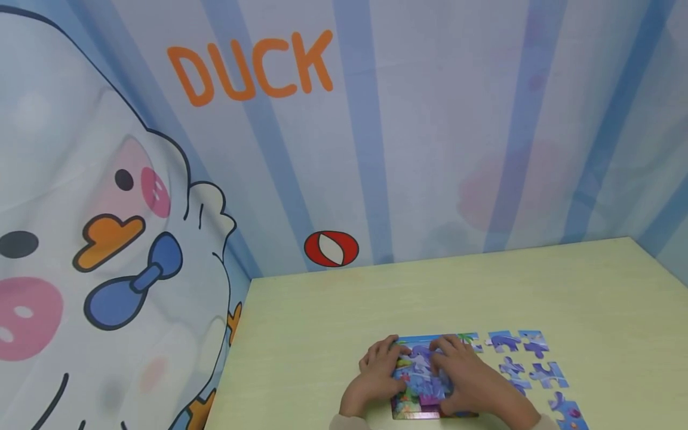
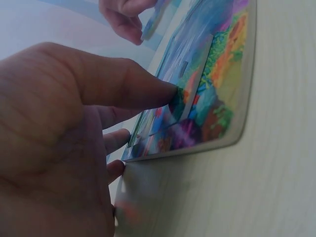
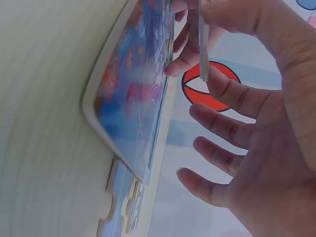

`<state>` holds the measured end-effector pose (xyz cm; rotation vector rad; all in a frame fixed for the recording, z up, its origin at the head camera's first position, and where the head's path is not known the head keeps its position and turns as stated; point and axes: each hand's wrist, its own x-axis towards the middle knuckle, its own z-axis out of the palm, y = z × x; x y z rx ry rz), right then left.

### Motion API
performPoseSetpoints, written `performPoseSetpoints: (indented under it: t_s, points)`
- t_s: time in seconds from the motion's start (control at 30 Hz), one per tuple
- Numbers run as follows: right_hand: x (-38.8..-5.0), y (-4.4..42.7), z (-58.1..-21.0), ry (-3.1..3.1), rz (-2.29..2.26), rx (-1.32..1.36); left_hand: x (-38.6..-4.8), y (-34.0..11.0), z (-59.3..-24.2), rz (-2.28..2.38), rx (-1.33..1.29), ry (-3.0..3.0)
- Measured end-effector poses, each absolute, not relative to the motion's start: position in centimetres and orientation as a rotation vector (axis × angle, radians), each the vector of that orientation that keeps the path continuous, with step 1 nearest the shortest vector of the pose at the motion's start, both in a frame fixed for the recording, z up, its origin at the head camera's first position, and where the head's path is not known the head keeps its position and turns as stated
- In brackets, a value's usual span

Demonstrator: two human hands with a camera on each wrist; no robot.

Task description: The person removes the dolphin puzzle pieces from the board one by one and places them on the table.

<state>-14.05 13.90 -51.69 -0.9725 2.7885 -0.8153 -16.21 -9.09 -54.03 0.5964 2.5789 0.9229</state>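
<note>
A colourful jigsaw puzzle board with a sea picture lies flat on the table, partly covered by both hands. My left hand rests at the board's left side. Its thumb touches the picture surface, while the other fingers lie along the edge. Over the board's right part is my right hand. Between its thumb and index finger it pinches a thin puzzle piece, seen edge-on and held above the board. The other fingers of this hand are loosely spread. The piece's picture side is mostly hidden.
Several loose puzzle pieces lie on the pale table to the right of the board. Behind the table hangs a striped cloth with duck drawings; it also covers the left side.
</note>
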Motion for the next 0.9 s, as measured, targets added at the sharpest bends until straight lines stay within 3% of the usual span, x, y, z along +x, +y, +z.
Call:
performPoseSetpoints:
  t_s: [0.9]
  points:
    - [-12.3, 17.7, -51.5, 2.824, -0.844, -0.883, -16.1, -9.1, -54.1, 0.964, 0.573, 2.548]
